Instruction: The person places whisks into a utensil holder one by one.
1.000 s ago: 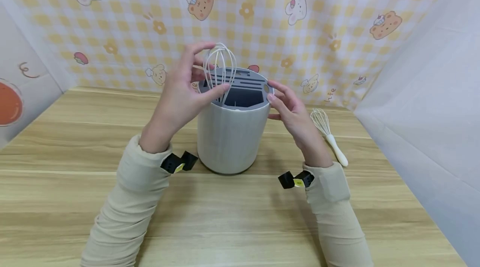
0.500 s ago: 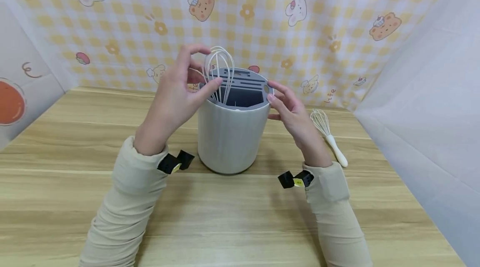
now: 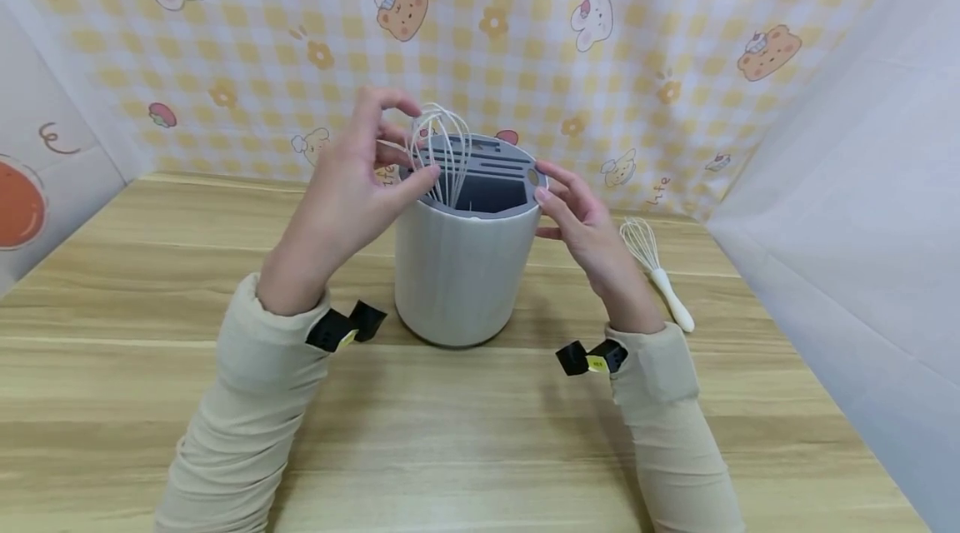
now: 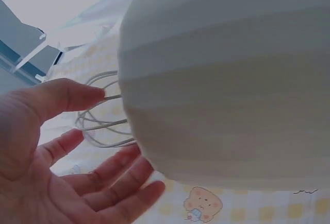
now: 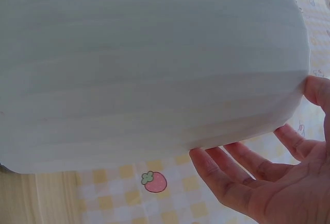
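Observation:
A white wire whisk [image 3: 442,154] stands head-up in the left part of the utensil holder [image 3: 461,283], its handle hidden inside. My left hand [image 3: 348,175] is spread beside the whisk head, with thumb and index fingertips right at the wires. In the left wrist view, the fingers of this hand [image 4: 77,152] are loosely extended next to the whisk head [image 4: 103,123]. My right hand [image 3: 588,233] grips the holder's right rim, thumb and index at the top edge. In the right wrist view, its other fingers [image 5: 221,177] press the pale wall [image 5: 154,80].
A second whisk [image 3: 656,271] with a white handle lies on the wooden table [image 3: 480,433] right of the holder. A grey slotted insert [image 3: 491,158] tops the holder. A yellow checked cloth [image 3: 495,58] hangs close behind.
The whisk has sunk lower into the holder. My left thumb has drawn back to the left and the left forearm has shifted slightly left. The right hand stays at the rim.

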The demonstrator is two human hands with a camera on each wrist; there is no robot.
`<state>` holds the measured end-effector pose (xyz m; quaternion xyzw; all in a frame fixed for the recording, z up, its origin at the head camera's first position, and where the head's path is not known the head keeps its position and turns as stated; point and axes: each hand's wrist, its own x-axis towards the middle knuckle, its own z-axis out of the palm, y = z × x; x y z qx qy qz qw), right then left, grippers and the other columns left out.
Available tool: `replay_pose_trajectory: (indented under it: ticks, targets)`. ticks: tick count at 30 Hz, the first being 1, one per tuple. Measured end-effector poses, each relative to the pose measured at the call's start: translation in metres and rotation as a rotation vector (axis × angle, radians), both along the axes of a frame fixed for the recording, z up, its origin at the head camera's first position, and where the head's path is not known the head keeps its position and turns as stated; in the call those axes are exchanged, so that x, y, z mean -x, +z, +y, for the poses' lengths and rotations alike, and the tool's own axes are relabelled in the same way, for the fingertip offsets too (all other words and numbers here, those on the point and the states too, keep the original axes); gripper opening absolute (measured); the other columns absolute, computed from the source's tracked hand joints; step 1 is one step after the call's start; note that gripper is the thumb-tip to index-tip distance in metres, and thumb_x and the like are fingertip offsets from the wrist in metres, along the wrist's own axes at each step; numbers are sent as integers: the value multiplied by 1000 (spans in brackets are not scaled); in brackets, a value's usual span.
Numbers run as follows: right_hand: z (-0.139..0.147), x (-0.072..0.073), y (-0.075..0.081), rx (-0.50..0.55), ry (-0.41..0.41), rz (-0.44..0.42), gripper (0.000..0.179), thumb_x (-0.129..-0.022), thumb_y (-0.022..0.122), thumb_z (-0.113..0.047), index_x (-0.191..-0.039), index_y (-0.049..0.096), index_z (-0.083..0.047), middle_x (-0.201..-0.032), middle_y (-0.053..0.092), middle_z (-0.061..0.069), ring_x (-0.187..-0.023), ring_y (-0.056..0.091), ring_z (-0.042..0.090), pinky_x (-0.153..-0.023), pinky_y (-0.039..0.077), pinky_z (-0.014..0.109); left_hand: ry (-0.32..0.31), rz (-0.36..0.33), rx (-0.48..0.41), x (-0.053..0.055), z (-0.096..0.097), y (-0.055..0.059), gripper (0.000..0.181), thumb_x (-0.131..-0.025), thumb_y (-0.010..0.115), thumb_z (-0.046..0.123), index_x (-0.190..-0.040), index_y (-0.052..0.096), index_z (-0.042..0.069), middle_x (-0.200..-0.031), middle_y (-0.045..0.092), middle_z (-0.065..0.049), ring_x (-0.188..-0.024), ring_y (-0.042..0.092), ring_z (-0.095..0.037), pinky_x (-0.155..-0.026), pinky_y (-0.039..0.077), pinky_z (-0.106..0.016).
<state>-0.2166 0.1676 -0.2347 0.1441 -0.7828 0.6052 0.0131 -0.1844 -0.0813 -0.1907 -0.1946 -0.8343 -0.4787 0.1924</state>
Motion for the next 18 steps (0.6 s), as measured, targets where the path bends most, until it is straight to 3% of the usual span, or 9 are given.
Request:
replay_pose_trajectory:
  ticks: [4, 8, 13, 18]
  targets:
    - [0, 0, 0, -4, -1, 3, 45, -96, 50, -28, -140, 40, -23, -124, 52, 9, -108, 54, 20, -95, 47, 49, -15, -32, 114, -2, -1, 1, 47, -85, 64, 15, -123, 37, 15, -111, 56, -14, -105, 55, -25, -83, 48, -41]
    - [1, -1, 0, -13, -7, -4, 45, -96, 50, -29, -140, 40, -24, -126, 51, 10, -108, 53, 20, -95, 46, 49, -24, -26, 155, -2, -3, 0, 45, -85, 64, 14, -122, 39, 13, -115, 56, -14, -106, 52, -27, -85, 47, -44]
    - [0, -1, 1, -24, -12, 1, 45, -96, 50, -31, -140, 40, -26, -125, 52, 10, -108, 53, 20, -95, 47, 48, -70, -5, 129, 0, -8, 1, 47, -84, 67, 12, -122, 41, 9, -117, 51, -14, -105, 50, -28, -92, 44, -45]
    - [0, -1, 1, -30, -13, 5, 46, -96, 50, -32, -140, 40, -26, -125, 52, 10, -109, 54, 21, -94, 47, 47, -124, -46, 37, 4, -20, 2, 44, -87, 64, 18, -126, 45, 9, -126, 50, -11, -114, 48, -27, -101, 40, -46]
